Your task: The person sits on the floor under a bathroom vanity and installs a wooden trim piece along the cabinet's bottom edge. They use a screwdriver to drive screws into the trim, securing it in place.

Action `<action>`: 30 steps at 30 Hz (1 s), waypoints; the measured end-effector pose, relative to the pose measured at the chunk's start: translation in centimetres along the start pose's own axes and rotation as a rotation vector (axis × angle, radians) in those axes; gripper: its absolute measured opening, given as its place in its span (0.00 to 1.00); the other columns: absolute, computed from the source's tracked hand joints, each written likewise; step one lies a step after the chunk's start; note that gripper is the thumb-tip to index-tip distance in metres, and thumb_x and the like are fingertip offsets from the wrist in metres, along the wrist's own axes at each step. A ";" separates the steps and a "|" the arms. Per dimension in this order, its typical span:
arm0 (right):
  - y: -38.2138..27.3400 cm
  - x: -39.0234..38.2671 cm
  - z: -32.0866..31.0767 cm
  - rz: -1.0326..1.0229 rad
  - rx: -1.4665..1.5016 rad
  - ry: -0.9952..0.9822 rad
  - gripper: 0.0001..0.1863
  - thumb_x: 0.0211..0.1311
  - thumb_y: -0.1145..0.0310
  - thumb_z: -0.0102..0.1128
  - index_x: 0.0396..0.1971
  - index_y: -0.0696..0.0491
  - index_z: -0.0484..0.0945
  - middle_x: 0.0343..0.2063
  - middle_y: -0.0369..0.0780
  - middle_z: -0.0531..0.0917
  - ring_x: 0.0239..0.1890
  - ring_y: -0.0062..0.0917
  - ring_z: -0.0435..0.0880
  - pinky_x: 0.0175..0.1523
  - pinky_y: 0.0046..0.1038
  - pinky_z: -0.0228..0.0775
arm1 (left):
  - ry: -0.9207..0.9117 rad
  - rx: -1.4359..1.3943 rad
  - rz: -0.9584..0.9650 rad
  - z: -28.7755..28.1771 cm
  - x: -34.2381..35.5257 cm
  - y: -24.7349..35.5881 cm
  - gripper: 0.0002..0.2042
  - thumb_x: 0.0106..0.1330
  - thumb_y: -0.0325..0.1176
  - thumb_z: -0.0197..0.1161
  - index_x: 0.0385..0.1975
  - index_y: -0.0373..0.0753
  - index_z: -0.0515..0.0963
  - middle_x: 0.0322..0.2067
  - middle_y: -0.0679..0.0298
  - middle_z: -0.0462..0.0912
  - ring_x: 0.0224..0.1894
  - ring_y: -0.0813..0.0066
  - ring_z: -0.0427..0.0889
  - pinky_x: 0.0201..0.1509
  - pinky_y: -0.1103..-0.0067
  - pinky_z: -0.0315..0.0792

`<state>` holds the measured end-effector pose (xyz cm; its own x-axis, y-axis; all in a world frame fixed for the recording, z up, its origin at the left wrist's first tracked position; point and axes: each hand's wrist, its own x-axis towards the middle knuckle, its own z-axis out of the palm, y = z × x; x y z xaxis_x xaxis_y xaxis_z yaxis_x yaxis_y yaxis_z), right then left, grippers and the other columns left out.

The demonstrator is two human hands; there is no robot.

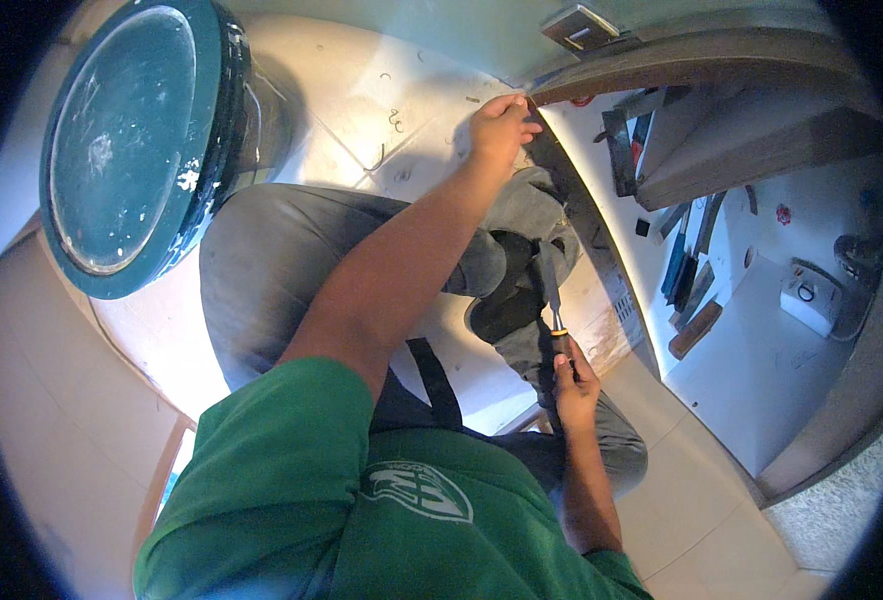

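Note:
In my right hand [574, 388], low at the center right, is a chisel [552, 290] gripped by its dark handle with a yellow ring. Its metal blade points away from me, over my bent legs. My left hand [502, 132] reaches forward, its fingers curled at the corner of a dark brown wooden frame [587, 205]. Whether those fingers also hold something small is hidden. Past the frame's near edge lies a white surface [742, 400] with several tools on it, among them a blue-handled tool [676, 265] and one with a wooden handle [697, 330].
A large round container with a green lid [122, 140] stands at the left. Small dark curled shavings [396, 120] lie on the tiled floor [347, 140]. On the white surface are a brown wooden block [752, 150] and a small white box [812, 298]. A socket plate [582, 30] is at the top.

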<state>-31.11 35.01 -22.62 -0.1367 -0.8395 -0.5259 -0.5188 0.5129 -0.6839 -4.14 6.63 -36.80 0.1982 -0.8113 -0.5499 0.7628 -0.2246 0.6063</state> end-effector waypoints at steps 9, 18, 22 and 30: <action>0.6 0.1 0.0 0.024 0.001 0.013 0.23 0.72 0.71 0.63 0.63 0.65 0.75 0.56 0.46 0.84 0.59 0.26 0.80 0.67 0.28 0.66 | -0.059 -0.201 -0.179 -1.5 0.9 0.1 0.11 0.72 0.34 0.65 0.49 0.41 0.76 0.41 0.62 0.83 0.42 0.67 0.84 0.44 0.72 0.76; 0.8 0.3 0.1 -0.090 -0.007 -0.005 0.24 0.73 0.70 0.62 0.63 0.67 0.74 0.58 0.47 0.82 0.61 0.28 0.79 0.69 0.29 0.65 | -0.116 -0.218 -0.227 -2.0 1.3 0.1 0.12 0.70 0.34 0.65 0.49 0.41 0.76 0.41 0.62 0.83 0.43 0.68 0.83 0.47 0.69 0.75; 1.8 0.3 -0.1 0.002 0.054 0.007 0.23 0.73 0.70 0.63 0.63 0.66 0.75 0.57 0.46 0.83 0.59 0.27 0.79 0.68 0.29 0.65 | -0.119 -0.180 -0.234 -2.3 1.6 0.4 0.11 0.70 0.34 0.65 0.48 0.40 0.76 0.41 0.62 0.83 0.43 0.68 0.83 0.47 0.70 0.75; -0.4 0.2 0.4 -0.087 -0.018 0.006 0.23 0.72 0.69 0.63 0.62 0.65 0.76 0.53 0.43 0.85 0.55 0.24 0.80 0.65 0.27 0.67 | -0.129 -0.190 -0.226 -2.3 2.2 0.2 0.11 0.71 0.34 0.63 0.49 0.41 0.76 0.40 0.63 0.82 0.44 0.67 0.83 0.47 0.69 0.75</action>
<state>-30.60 34.65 -22.63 -0.0960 -0.8818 -0.4618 -0.5438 0.4350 -0.7176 -2.18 6.05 -39.22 -0.0598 -0.8166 -0.5741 0.8823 -0.3122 0.3522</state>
